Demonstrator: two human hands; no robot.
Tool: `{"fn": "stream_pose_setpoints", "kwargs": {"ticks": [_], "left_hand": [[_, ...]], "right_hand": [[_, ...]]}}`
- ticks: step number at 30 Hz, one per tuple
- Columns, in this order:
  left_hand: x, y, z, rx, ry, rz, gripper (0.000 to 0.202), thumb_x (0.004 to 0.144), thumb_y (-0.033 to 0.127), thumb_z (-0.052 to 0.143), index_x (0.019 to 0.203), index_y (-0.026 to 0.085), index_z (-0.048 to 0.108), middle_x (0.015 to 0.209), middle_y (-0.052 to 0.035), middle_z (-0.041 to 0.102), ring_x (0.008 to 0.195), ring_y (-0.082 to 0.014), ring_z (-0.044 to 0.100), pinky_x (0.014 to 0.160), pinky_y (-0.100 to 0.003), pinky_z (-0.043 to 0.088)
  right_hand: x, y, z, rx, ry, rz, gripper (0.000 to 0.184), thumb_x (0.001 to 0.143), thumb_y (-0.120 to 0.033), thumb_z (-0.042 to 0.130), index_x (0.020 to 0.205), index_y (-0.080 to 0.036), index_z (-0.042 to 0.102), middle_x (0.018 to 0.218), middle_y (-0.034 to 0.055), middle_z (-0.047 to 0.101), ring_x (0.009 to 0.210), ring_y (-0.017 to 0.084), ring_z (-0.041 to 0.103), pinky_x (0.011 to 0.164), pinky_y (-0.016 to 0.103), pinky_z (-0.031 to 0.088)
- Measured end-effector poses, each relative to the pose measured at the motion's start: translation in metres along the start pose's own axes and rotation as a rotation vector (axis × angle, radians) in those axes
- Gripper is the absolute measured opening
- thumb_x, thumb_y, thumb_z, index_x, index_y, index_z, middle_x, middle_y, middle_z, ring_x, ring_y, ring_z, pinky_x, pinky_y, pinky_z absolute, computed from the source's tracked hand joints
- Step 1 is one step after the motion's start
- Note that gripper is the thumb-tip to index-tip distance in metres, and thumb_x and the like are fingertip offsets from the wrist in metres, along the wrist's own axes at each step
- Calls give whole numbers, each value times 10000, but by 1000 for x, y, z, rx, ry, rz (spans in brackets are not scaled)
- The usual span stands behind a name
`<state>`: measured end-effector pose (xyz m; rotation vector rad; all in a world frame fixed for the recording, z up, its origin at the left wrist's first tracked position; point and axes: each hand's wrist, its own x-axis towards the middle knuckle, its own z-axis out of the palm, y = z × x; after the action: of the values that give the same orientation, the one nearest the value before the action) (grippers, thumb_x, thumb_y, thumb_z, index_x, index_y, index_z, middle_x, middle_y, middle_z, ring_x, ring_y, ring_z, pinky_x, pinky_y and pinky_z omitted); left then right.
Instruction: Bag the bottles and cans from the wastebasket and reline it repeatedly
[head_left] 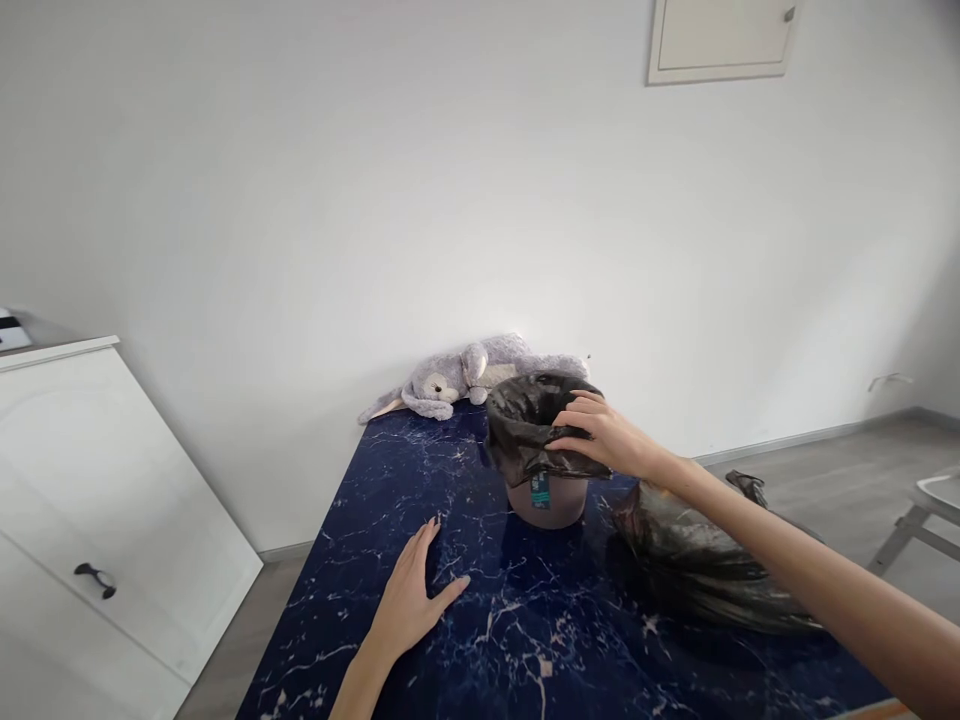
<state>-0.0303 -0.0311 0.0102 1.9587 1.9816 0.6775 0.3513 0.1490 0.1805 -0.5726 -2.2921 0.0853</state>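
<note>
A small trash bin with a teal and dark label stands upright on the blue marble-patterned table. A black bin liner lines it, its edge folded down over the outside of the rim. At the rim's right side, my right hand grips the liner, fingers inside and thumb outside. My left hand is over the table to the left of the bin, fingers stretched and holding nothing. Under my right forearm lies a filled black trash bag, partly hidden by the arm.
Behind the bin, a grey plush bunny lies along the table's back edge against the white wall. A white cabinet with a black handle stands at the left. Part of a light-coloured chair or stand shows at the right.
</note>
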Motion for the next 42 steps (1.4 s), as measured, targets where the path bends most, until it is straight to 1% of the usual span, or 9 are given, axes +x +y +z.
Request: {"fn": "stream_pose_setpoints", "kwargs": {"ticks": [5,13,16,20,26,31,37,40,42], "left_hand": [[1,-3,3,4,9,-11,914,985,729,586,1734,361,214,1790,-94,329,1650,-402,277,1298,-651,324],[3,-3,2,17,21,-11,848,989,720,582,1707,370,299,1778,-92,355,1641,-403,302,1289,-640,345],[3,-1,1,19,27,-8,825,994,715,579,1697,369,323,1770,-92,371,1631,-401,329,1280,-631,366],[3,0,0,17,29,-3,797,1003,706,569,1686,369,337,1770,-85,373,1634,-395,323,1289,-636,348],[3,0,0,7,43,10,775,1015,689,564,1681,366,337,1754,-95,402,1618,-392,361,1283,-628,365],[3,2,-1,1,43,10,759,1022,691,547,1674,360,344,1746,-91,416,1615,-373,374,1290,-609,368],[4,-1,0,-4,48,13,748,1024,690,548,1666,358,357,1736,-100,431,1600,-379,401,1274,-632,385],[5,-1,0,-8,55,14,739,1022,685,554,1660,363,369,1728,-94,444,1596,-381,408,1272,-640,385],[5,1,0,-12,58,11,735,1017,683,562,1654,363,383,1726,-91,449,1595,-385,408,1271,-646,384]], "right_hand": [[-19,31,-16,-72,26,99,466,1046,-658,525,1026,-269,781,1016,122,792,997,363,745,1198,698,399],[-18,33,-14,-109,-41,80,389,1031,-626,580,1076,-289,771,1058,81,798,1040,320,751,1264,650,350],[-17,41,-16,-153,-52,87,370,1035,-600,585,1097,-286,771,1067,86,798,1055,322,744,1259,647,340],[-17,62,-23,-238,-63,127,390,1041,-585,563,1122,-266,771,1031,119,793,1030,346,734,1174,624,413],[-19,98,-37,-337,-76,211,471,1046,-599,497,1151,-229,769,1039,160,796,994,372,720,961,530,522],[-27,117,-43,-380,-75,247,489,1056,-597,481,1147,-210,765,1083,170,795,1035,365,709,962,506,512],[-33,128,-49,-396,-50,283,388,1037,-522,583,1145,-187,746,992,94,778,980,290,716,1030,537,487],[-37,122,-49,-398,16,296,369,1035,-475,561,1137,-183,763,1006,140,768,1034,344,700,1053,601,463],[-39,110,-46,-389,79,287,383,1034,-444,546,1238,-190,747,1175,188,736,1181,397,648,1080,638,449]]}}
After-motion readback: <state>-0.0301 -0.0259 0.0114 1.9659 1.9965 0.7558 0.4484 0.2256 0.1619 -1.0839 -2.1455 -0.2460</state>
